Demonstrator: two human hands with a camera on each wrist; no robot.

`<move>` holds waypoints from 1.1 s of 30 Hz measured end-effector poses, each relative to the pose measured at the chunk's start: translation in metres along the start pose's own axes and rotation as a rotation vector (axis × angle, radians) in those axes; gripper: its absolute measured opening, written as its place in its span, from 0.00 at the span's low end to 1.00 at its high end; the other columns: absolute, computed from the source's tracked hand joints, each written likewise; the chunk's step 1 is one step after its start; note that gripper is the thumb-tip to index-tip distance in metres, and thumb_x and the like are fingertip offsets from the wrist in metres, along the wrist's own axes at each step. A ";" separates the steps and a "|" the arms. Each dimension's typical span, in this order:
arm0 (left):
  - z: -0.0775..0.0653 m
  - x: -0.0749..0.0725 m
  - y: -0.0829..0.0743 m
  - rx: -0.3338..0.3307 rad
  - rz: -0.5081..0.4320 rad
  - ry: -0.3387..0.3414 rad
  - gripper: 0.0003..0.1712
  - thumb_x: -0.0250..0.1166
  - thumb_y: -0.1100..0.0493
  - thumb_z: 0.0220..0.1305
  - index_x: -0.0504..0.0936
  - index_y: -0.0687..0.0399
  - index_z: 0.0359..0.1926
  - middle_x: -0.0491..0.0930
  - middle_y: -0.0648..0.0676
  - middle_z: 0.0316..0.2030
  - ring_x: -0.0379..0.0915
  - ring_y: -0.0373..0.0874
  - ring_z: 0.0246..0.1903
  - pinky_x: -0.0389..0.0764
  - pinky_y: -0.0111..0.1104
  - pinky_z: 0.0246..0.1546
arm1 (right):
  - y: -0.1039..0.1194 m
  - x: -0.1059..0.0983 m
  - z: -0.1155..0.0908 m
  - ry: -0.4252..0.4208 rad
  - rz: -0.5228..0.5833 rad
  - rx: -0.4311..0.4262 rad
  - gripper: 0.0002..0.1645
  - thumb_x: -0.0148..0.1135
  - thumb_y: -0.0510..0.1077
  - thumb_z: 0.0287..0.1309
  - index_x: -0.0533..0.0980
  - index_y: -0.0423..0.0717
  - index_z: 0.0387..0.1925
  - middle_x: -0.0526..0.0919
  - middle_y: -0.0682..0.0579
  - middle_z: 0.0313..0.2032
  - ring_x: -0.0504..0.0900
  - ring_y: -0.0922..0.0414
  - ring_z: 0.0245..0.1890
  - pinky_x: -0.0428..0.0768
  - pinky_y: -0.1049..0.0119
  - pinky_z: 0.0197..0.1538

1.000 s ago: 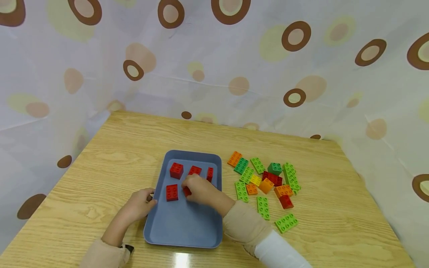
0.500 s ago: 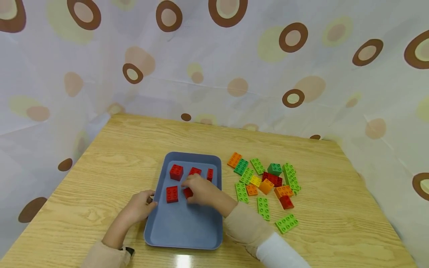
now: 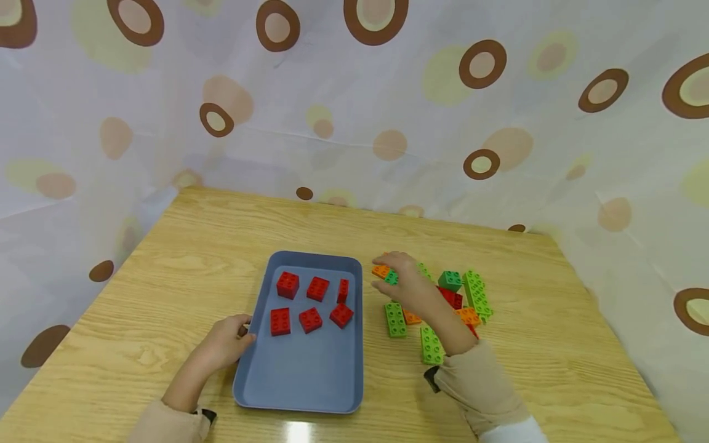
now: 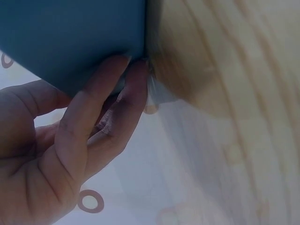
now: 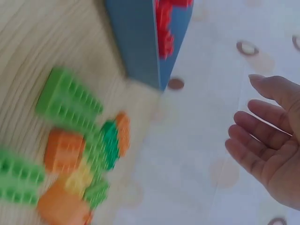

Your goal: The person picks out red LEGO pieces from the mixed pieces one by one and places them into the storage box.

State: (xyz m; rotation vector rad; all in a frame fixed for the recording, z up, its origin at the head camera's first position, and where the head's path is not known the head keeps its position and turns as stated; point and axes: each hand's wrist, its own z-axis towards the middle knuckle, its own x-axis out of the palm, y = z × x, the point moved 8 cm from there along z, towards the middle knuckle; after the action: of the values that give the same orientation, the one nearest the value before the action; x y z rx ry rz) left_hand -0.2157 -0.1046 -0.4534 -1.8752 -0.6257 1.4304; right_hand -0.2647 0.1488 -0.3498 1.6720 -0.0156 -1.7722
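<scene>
A blue-grey tray [image 3: 301, 375] lies on the table with several red toy bricks [image 3: 280, 321] in its far half. My left hand [image 3: 224, 341] pinches the tray's left wall; in the left wrist view its fingers [image 4: 77, 117] press against the blue side. Outside the tray, my right hand [image 3: 410, 289] hovers over the loose bricks with nothing in its grasp, thumb and fingers spread apart. Under and around it are an orange brick [image 3: 380, 272], a dark green brick [image 3: 391, 277] and a light green brick [image 3: 396, 320]. The forearm covers part of the pile.
Farther right lie another dark green brick [image 3: 450, 280], a long light green brick [image 3: 477, 294] and a dark red brick [image 3: 451, 298]. A light green brick [image 3: 431, 346] lies nearer the front. A patterned curtain [image 3: 354, 123] hangs behind the wooden table [image 3: 532, 344].
My right hand has let go of a red brick in the tray and moved right, over the loose bricks. The left hand stays at the tray's wall.
</scene>
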 end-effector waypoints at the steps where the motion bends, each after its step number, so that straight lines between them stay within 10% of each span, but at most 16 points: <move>1: 0.000 0.000 0.000 0.001 0.001 0.002 0.21 0.56 0.69 0.53 0.67 0.79 0.47 0.76 0.61 0.28 0.72 0.48 0.28 0.76 0.37 0.25 | -0.010 -0.007 -0.006 -0.015 -0.012 0.026 0.20 0.62 0.39 0.48 0.73 0.38 0.46 0.75 0.39 0.46 0.70 0.46 0.48 0.73 0.52 0.46; 15: -0.001 -0.002 0.001 0.003 0.029 0.004 0.20 0.56 0.68 0.53 0.68 0.78 0.47 0.76 0.61 0.27 0.72 0.48 0.28 0.75 0.37 0.25 | -0.127 -0.021 -0.114 -0.014 -0.126 0.262 0.17 0.64 0.37 0.43 0.74 0.33 0.38 0.77 0.36 0.39 0.73 0.41 0.40 0.74 0.48 0.41; 33: 0.001 0.000 0.001 0.003 0.051 0.010 0.21 0.56 0.67 0.53 0.67 0.78 0.47 0.76 0.62 0.28 0.72 0.49 0.29 0.76 0.39 0.27 | -0.142 -0.011 -0.138 -0.112 -0.035 0.285 0.18 0.61 0.30 0.43 0.71 0.32 0.40 0.75 0.36 0.38 0.75 0.45 0.36 0.78 0.58 0.33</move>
State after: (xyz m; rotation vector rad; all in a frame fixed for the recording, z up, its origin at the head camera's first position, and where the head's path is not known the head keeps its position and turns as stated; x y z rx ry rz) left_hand -0.2169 -0.1051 -0.4549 -1.9073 -0.5740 1.4527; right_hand -0.2090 0.3227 -0.4276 1.7740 -0.3038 -1.9604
